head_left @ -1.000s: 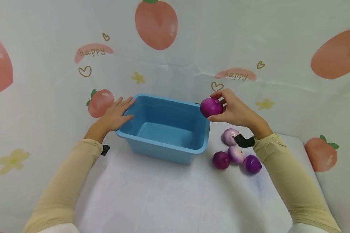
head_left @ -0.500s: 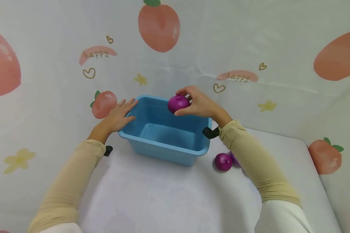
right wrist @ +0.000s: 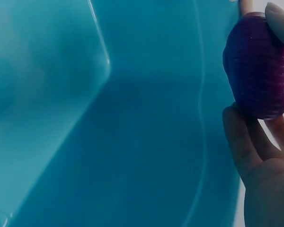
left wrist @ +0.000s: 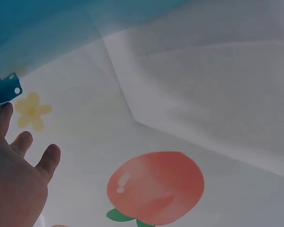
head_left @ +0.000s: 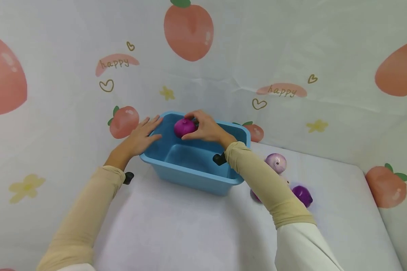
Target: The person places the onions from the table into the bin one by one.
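A purple onion [head_left: 184,128] is gripped between the thumb and fingers of my right hand [head_left: 207,128], over the back left part of a blue plastic basin [head_left: 190,173]. The right wrist view shows the same onion [right wrist: 258,66] with fingers around it and the basin wall [right wrist: 151,118] behind. My left hand [head_left: 139,138] rests on the basin's left rim with its fingers spread and straight. In the left wrist view part of the left hand [left wrist: 16,175] shows beside the blue rim. The visible basin floor is bare.
Right of the basin, several onions lie on the white cloth, partly behind my right forearm. Among them are a pale onion [head_left: 276,163] and a dark purple onion [head_left: 302,195]. A fruit-printed white backdrop [head_left: 224,45] stands close behind the basin.
My right hand has carried the purple onion leftward from the basin's right rim to over its back left part, a little lower. The left hand has stayed on the left rim.
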`<state>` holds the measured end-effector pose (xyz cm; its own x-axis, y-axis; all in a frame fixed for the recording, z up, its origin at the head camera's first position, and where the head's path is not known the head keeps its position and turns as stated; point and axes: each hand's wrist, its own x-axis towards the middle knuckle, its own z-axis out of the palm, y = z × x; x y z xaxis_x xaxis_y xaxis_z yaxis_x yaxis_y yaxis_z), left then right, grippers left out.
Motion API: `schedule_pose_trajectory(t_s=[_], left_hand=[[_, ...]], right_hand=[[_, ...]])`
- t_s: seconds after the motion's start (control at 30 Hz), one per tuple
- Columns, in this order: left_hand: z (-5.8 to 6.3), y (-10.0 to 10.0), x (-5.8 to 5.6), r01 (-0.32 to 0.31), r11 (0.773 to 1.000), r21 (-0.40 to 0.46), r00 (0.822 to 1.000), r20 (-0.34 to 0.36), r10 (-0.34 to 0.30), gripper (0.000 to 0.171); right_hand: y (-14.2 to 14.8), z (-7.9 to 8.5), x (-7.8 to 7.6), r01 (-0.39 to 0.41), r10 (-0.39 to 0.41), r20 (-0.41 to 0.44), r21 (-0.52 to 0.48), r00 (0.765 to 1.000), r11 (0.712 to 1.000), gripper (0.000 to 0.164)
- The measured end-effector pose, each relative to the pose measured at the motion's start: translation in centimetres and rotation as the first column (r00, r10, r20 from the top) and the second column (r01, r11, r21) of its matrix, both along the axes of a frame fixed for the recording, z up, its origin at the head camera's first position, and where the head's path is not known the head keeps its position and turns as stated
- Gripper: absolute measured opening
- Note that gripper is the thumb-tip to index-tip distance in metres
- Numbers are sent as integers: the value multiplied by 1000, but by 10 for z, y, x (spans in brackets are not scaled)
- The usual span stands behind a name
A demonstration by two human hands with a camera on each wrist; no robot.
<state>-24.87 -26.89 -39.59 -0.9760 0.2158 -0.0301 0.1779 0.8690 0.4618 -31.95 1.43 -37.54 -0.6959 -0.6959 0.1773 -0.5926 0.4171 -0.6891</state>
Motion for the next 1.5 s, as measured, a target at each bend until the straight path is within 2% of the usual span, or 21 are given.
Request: schedule_pose_trajectory(t_s=[0.07, 0.23, 0.4, 0.57, 0.77, 0.93, 1.0, 1.27, 1.5], left_hand=[[-1, 0, 1, 3, 1000, 6, 1000, 1, -3, 69], [-2, 2, -1, 10, 1000, 19, 1000, -2, -10, 70], [-3, -1, -1, -9, 1000, 26, 1000, -17, 10, 69], [-4, -1, 1, 1, 999, 35, 1000, -19, 0, 68], [-4, 1, 1, 12, 1000, -24, 999, -43, -13, 68], [-3, -3, 1, 8, 998, -66, 998, -61, -12, 68], [-4, -4, 1, 5, 998, -65, 998, -64, -10, 67], [-4, -4, 5, 6, 999, -46, 998, -61, -9, 66], [-2, -4, 4, 3, 999, -45, 998, -65, -6, 67]], right_hand=[[-6, -5, -3, -15, 15, 33, 0, 999, 1000, 77], [-18, -16, -10, -57, 51, 86, 70, 995, 996, 75], [-35, -26, -15, -113, 105, 55, 188, 993, 976, 76], [-45, -38, -17, -140, 134, 39, 296, 990, 945, 76], [-46, -54, -16, -132, 116, 66, 358, 991, 924, 77], [-51, -67, -14, -176, 159, 76, 418, 984, 891, 76], [-54, -69, -12, -184, 164, 85, 428, 983, 885, 76], [-55, -70, -10, -142, 122, 75, 410, 990, 901, 75], [-54, -69, -11, -141, 107, 103, 438, 989, 888, 81]])
